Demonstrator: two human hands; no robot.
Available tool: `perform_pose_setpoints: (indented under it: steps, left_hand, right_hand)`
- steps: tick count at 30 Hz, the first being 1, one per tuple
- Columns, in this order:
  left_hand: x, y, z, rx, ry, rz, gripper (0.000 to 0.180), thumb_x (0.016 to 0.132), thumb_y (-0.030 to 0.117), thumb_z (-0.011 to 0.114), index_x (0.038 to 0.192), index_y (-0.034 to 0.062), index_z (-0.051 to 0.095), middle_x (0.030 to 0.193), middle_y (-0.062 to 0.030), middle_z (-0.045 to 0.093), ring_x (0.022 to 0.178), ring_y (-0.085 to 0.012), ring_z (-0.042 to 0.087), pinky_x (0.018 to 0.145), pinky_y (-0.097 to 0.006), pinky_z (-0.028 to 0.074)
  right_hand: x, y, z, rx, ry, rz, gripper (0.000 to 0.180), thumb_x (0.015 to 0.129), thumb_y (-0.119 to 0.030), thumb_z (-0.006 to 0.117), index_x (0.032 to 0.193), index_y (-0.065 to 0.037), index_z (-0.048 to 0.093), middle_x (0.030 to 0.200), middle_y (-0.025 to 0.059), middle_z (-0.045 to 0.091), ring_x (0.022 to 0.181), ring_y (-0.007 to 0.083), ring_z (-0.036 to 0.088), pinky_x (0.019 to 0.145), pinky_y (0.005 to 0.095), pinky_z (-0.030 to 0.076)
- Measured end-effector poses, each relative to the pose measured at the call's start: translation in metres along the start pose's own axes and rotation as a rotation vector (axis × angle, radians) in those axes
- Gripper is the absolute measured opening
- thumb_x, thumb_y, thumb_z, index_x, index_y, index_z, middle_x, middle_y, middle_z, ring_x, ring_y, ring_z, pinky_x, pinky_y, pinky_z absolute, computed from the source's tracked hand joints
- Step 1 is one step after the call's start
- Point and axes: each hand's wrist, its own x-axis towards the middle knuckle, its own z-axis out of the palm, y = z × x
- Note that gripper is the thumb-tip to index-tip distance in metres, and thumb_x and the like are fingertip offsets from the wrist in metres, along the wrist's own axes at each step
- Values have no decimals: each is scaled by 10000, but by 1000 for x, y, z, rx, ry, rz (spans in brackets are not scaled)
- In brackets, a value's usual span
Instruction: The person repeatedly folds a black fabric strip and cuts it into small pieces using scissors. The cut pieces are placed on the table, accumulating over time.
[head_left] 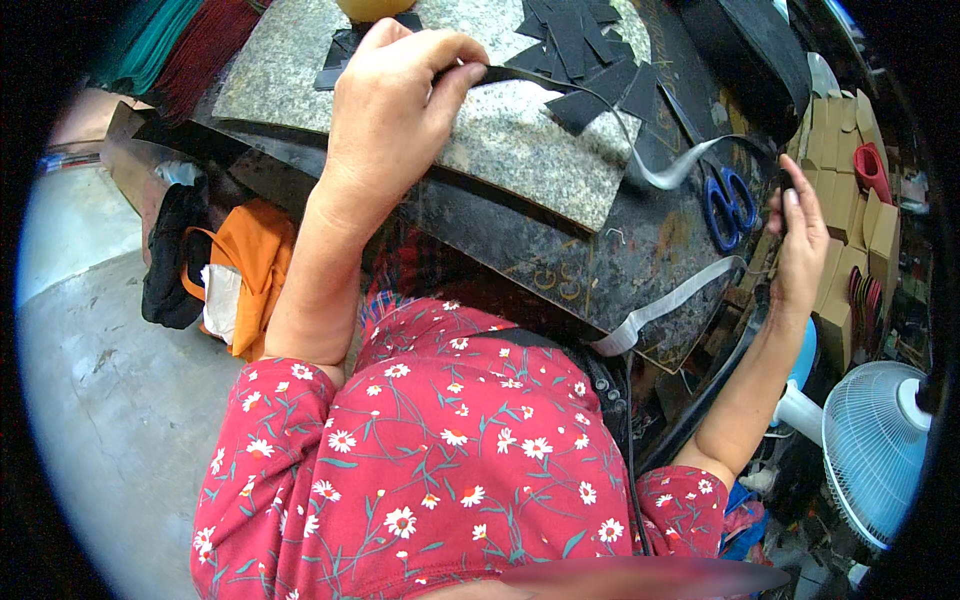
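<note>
My left hand (395, 110) is closed above a speckled grey stone slab (520, 165), pinching one end of a long, narrow grey-black strap (672, 172) between thumb and fingers. The strap runs slack and twisted to the right, over the dark worktable (530, 250), to my right hand (803, 225). There my thumb and fingers close on it at the table's right side. Another length of strap hangs from near that hand and curls back over the table's front edge. Between my hands, close to the right one, lie scissors (731, 208) with blue handles.
Flat black cut pieces (580, 50) are heaped on the slab. Bundles of green and dark red cords (180, 50) lie at far left. An orange bag (250, 265) hangs at the table's left. To the right stand cardboard boxes (835, 160) and a blue-and-white fan (875, 440).
</note>
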Motion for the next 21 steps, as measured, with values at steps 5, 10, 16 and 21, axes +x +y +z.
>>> perform_pose_setpoints:
  steps: [5,10,16,21]
  left_hand:
    - [-2,13,-8,-175,-105,41,62,759,97,673,813,66,663,718,-79,616,723,-258,563,662,-357,473]
    - [2,39,-7,-337,-143,179,97,700,80,673,755,70,593,700,-71,597,700,-275,565,656,-370,473]
    - [1,50,26,-479,-54,45,130,750,148,698,829,69,631,750,-85,603,732,-279,581,661,-372,471]
    - [9,41,54,-48,-22,128,260,746,166,738,948,60,614,869,-90,585,854,-271,587,740,-357,488]
  right_hand:
    - [-1,5,37,-397,-70,-281,432,934,-136,580,1350,-41,510,1312,103,533,1164,188,527,993,326,406]
    - [-21,-51,72,-511,-62,-805,408,853,-187,664,1231,-44,606,1230,136,593,1202,293,505,1042,402,366]
    - [-49,-67,111,-97,-369,-288,147,822,-37,695,961,6,676,889,88,682,837,176,646,821,303,487]
    - [-39,-56,100,37,-205,-204,117,898,-51,643,1000,1,664,808,-3,627,697,50,552,613,191,442]
